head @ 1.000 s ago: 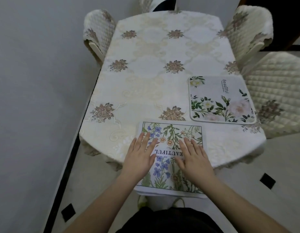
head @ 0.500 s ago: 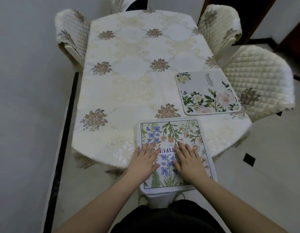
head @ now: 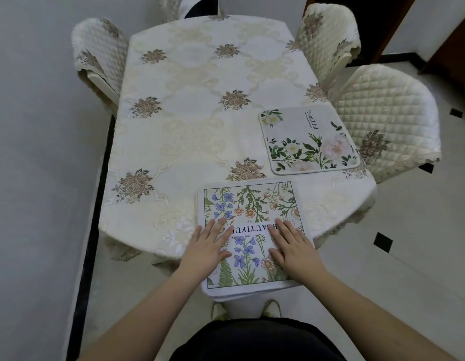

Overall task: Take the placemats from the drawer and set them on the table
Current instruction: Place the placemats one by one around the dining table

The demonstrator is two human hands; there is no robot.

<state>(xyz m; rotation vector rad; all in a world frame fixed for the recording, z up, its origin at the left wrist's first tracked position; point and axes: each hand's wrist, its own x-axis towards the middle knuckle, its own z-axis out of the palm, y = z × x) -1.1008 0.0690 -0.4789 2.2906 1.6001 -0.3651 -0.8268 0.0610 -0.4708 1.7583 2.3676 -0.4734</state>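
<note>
Placing the second placemat. The left hand [head: 209, 247] lies flat, fingers straight, on the left part of the wildflower placemat [head: 252, 212]; the right hand [head: 291, 246] presses likewise on its right. The mat overhangs the near edge of the worktop [head: 189, 121], so both palms should slide it evenly forward, parallel to the edge. The rose placemat [head: 308, 140] already lies at the right-hand seat.

Blue-flowered placemat [head: 252, 204], white-flowered placemat [head: 308, 142], cream floral tablecloth [head: 194, 121].
</note>
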